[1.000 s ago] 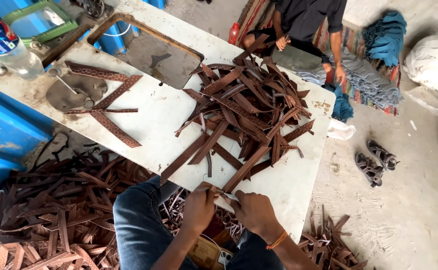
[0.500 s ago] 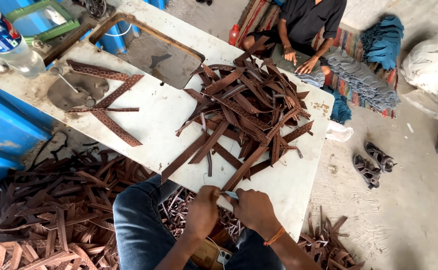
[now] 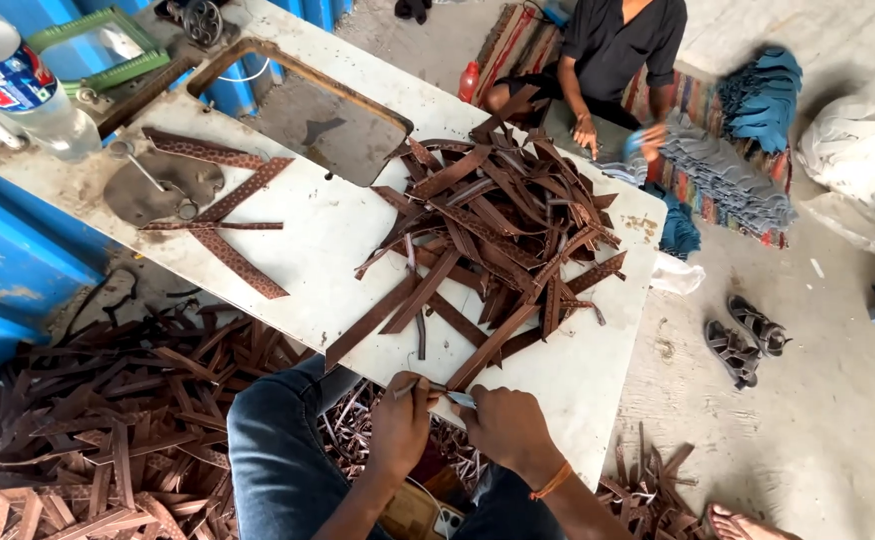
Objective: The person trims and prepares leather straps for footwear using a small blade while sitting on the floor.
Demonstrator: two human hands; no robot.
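My left hand [image 3: 400, 428] and my right hand [image 3: 505, 430] meet at the front edge of the white table [image 3: 337, 235], above my lap. The left hand's fingers are closed on a thin grey metal tool [image 3: 419, 387]. The right hand pinches the near end of a long brown leather strip [image 3: 497, 345], which runs up into a big heap of brown strips [image 3: 502, 225] on the table's right half. A small pale tip shows between my two thumbs; what it is I cannot tell.
Patterned brown strips [image 3: 227, 215] and a grey metal plate [image 3: 152, 185] lie at the table's left, behind a rectangular cut-out [image 3: 322, 115]. A plastic bottle [image 3: 27, 90] stands far left. Strips [image 3: 87, 440] litter the floor. Another person [image 3: 622, 60] sits beyond, handling blue-grey pieces [image 3: 727, 170]. Sandals [image 3: 742, 340] lie on the right.
My hands stay together at the table edge, barely shifted. The seated person beyond has moved a hand out to the blue-grey pieces.
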